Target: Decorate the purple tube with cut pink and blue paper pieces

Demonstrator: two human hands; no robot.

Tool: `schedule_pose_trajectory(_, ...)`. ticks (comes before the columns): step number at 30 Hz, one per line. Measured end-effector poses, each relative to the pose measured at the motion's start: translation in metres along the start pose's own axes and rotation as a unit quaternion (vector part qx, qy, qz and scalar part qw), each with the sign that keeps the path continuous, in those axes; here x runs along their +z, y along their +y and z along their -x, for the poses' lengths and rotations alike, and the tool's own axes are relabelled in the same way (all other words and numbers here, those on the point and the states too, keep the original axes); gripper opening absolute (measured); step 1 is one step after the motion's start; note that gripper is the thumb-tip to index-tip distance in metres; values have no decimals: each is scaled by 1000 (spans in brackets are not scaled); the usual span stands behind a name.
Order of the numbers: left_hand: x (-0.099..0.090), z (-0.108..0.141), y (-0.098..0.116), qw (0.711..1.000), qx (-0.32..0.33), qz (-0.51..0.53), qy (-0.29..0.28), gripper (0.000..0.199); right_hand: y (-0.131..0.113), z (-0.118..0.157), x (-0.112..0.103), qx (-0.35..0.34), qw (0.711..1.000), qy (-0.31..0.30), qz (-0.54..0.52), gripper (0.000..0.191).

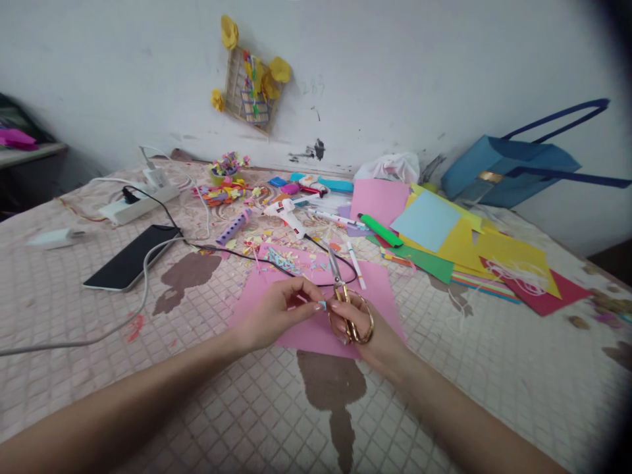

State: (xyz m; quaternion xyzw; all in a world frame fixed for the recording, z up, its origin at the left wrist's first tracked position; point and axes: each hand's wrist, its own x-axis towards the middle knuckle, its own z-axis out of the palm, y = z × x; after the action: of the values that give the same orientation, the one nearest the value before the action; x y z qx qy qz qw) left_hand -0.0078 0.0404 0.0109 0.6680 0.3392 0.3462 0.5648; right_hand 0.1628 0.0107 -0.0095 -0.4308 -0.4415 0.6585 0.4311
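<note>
Over a pink paper sheet [380,289], my two hands meet fingertip to fingertip. My left hand [284,309] pinches a tiny light-blue paper piece [322,305] between thumb and forefinger. Gold-handled scissors [340,289] sit in my right hand [358,322], with the fingers through the loops and the blades pointing away from me. The right fingertips are right beside the blue piece; whether they touch it I cannot tell. Small blue and yellow paper snippets [281,259] lie on the sheet beyond my hands.
A white glue gun [289,216] and its black cord lie behind the sheet. Coloured papers [427,220] with a green marker [380,230] are stacked right. At left are a black phone [132,257], a power strip [141,204] and cables. A blue bag [508,171] stands back right.
</note>
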Motion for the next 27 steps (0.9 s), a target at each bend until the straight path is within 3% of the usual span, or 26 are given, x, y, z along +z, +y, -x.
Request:
schedule_pose_trajectory(4,-1,-1,-2,999,-31,25,-11,13,-4,1,-3,-41,993,46,104,22)
schedule_pose_trajectory(11,5,2,-4,999,-39,-34,-6,24,-8,3,1,-22,983,24,183,16)
schedule_pose_trajectory(15,5,1,-5,999,-37,-12,-11,20,-8,3,2,-37,981,34,189,13)
schedule_pose_trajectory(20,3,0,-5,996,-85,9,-23,20,-6,3,0,-42,982,45,181,17)
schedule_pose_trajectory(27,-8,-5,-1,990,-92,97,40,21,-7,9,4,-25,986,15,161,38)
